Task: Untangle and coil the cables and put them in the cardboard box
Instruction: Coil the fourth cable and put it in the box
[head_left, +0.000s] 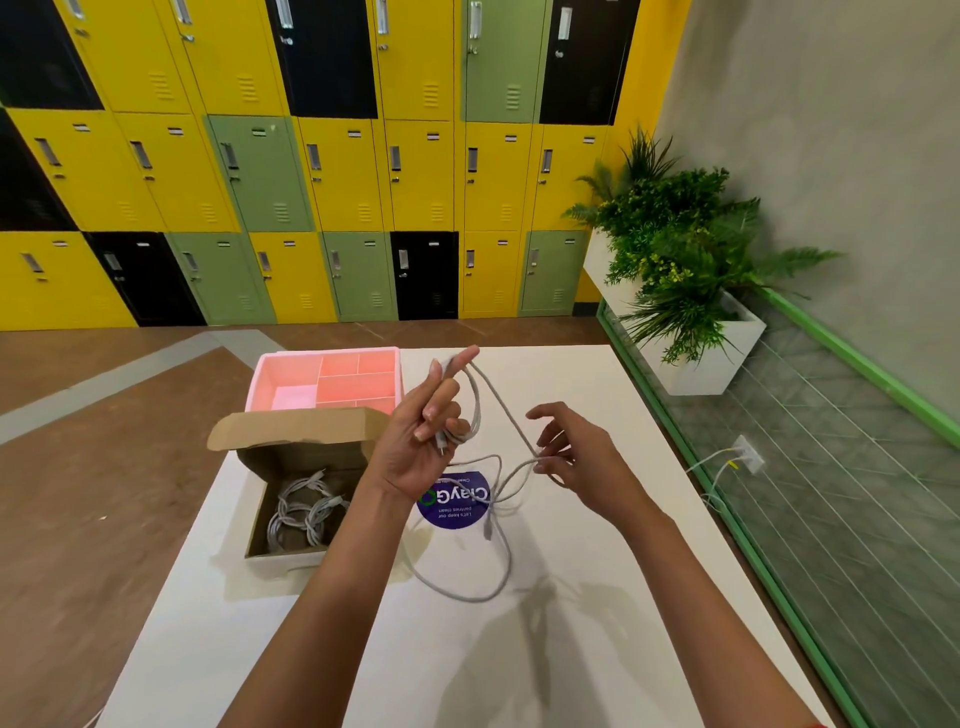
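I am looking down on the bench (571, 649), where the cardboard box (311, 457) is sitting at its left edge with coiled cables (304, 512) lying inside. A divided tray (332, 382) is standing just behind the box. Right of the box, my left hand (421, 447) is holding loops of a loose cable (506, 410) above the bench, and my right hand (576, 457) is holding the same cable further right. The slack is trailing down over a sticker (457, 506) on the bench. Lockers (311, 182) are lining the wall behind; a planter (696, 322) is standing far right.
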